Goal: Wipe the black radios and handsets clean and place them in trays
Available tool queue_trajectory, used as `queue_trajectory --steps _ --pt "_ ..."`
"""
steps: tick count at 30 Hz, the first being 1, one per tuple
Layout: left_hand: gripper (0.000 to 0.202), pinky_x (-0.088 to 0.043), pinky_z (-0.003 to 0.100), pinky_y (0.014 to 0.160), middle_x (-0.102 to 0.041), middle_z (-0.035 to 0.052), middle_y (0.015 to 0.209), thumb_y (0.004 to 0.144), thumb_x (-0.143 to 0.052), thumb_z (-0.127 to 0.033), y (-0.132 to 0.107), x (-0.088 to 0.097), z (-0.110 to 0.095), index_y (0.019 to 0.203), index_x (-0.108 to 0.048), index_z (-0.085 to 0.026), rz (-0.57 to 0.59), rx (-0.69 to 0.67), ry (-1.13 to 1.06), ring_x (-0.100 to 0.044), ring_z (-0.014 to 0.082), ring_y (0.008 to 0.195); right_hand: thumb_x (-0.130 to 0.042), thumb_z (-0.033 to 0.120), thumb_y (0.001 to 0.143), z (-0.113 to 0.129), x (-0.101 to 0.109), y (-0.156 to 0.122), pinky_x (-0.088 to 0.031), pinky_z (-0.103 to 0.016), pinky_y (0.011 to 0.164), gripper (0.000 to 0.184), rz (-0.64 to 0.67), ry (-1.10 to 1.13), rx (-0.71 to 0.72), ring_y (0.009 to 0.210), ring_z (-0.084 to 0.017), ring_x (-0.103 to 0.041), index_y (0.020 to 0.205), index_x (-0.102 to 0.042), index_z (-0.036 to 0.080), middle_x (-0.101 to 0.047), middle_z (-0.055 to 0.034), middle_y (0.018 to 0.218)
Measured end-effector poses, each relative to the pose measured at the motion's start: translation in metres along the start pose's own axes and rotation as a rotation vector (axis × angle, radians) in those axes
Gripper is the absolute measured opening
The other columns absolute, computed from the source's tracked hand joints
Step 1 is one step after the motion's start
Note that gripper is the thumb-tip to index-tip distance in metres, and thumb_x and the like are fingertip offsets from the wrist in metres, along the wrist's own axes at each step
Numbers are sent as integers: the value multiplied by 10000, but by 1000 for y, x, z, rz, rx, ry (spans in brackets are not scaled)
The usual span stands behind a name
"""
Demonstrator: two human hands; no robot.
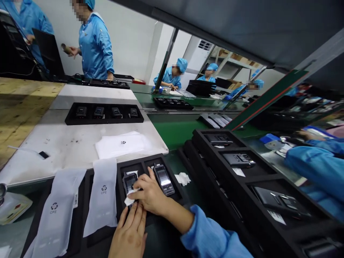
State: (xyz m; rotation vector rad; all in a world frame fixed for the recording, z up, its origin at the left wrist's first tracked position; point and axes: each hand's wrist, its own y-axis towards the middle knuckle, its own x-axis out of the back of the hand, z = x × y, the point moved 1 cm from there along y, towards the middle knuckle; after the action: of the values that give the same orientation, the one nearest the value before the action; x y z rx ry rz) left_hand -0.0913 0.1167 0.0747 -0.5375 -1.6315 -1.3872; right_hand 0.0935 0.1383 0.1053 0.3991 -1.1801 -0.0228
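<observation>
A black rugged handset [130, 178] with a keypad and stubby antenna lies face up in a compartment of the black foam tray [87, 200]. My right hand [152, 196] pinches a white wipe [130, 197] against its lower front, hiding its keys. My left hand [130, 234] lies with fingers stretched out at the handset's bottom end. A second handset [163, 179] rests uncovered in the compartment to the right. Two white CPE sleeves [102, 193] lie over the left compartments, one with a label sticking out.
Stacked black trays [236, 179] with handsets stand at right. Flat white sleeves [122, 144] lie on the white board, before another handset tray [104, 120]. A crumpled wipe [182, 178] lies beside my tray, a plastic bottle [14, 206] at far left. Co-workers in blue [95, 46] are around.
</observation>
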Motion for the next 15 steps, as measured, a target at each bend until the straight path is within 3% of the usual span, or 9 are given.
queue_trajectory --steps 5,10,13,15 --pt "557 -388 413 1019 -655 74 1351 798 -486 -116 -2 -2 -1 1348 -574 -123 29 -8 10 -596 254 1208 -632 122 888 -7 4 6 -110 -658 1133 349 -71 -55 -167 993 -204 -525 987 -770 427 -703 1 957" --pt "661 -406 416 1017 -691 83 1292 820 -518 -167 -8 -10 1 1476 -440 -147 19 -7 -16 -627 269 1170 -713 227 838 10 -2 0 -42 -635 1164 257 11 -11 -8 939 -185 -525 1003 -760 419 -688 26 922" --pt "748 -411 405 1016 -658 74 1347 836 -502 -165 -9 -10 3 1556 -298 -153 4 0 -40 -628 259 1175 -686 155 820 2 21 -27 -72 -629 1157 313 -14 -4 -74 934 -184 -536 967 -767 421 -685 31 861" --pt "762 -417 392 1008 -629 56 1390 851 -485 -163 -9 -9 5 1575 -248 -168 -14 12 -43 -621 247 1186 -628 100 848 -18 45 -46 -184 -587 1128 354 -130 -15 -220 942 -182 -555 943 -778 407 -690 20 871"
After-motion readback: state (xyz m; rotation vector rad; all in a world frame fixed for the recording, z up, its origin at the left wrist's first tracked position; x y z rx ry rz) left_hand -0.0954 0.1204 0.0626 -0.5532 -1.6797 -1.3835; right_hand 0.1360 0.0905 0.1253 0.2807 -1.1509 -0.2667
